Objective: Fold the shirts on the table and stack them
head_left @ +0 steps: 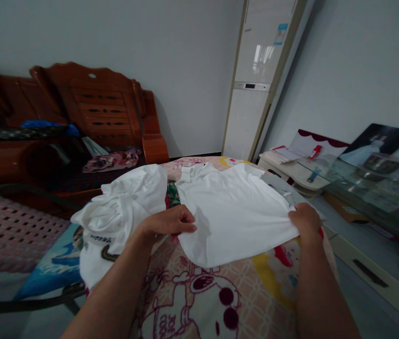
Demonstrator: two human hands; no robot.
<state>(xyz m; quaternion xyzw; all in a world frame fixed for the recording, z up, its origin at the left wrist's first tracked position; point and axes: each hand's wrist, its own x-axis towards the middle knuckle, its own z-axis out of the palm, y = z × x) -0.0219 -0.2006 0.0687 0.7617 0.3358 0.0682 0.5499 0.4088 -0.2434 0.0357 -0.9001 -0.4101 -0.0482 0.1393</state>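
Shirt (231,212), white, lies spread on a patterned cloth (216,306) in front of the person, neck end pointing away toward the tall air conditioner (248,113) and hem facing the body; its neck-to-hem axis runs outward, leaning slightly left. The right hand (305,220) has its fingers closed on the right side near the hem, creases fanning from the grip. The left hand (173,221) sits at the left edge, fingers curled, thumb near the index; whether they pinch fabric I cannot tell. Bunched white clothing (132,197) lies to the left.
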